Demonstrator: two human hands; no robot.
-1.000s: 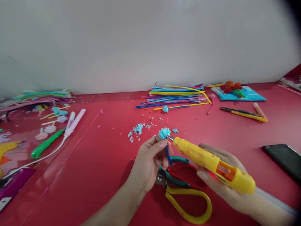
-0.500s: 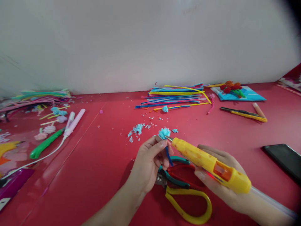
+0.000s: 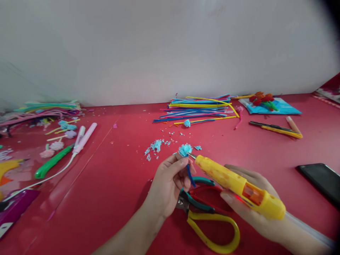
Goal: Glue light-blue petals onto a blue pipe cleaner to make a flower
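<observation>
Between thumb and fingers, my left hand (image 3: 170, 180) pinches a light-blue fluffy flower (image 3: 185, 150) with a dark-blue pipe-cleaner stem (image 3: 190, 176) hanging below it. My right hand (image 3: 255, 212) is wrapped round a yellow hot glue gun (image 3: 225, 173), a clear glue stick trailing from its back end. The gun's metal nozzle (image 3: 191, 156) meets the underside of the flower, by the top of the stem. Under my hands lie yellow-handled scissors (image 3: 214, 232) and teal-and-red pliers (image 3: 204, 193), partly hidden by my left hand.
Light-blue fluff clippings (image 3: 155, 146) lie beyond my left hand. Farther back is a bundle of pipe cleaners (image 3: 199, 106), with a small blue pompom (image 3: 187, 123) before it. A phone (image 3: 321, 180) lies right; a pink corded styling iron (image 3: 84, 140) and green-handled tool (image 3: 53, 163) lie left.
Hardly anything differs. The whole view has shifted very slightly, and the nozzle stays at the base of the blue flower in both frames.
</observation>
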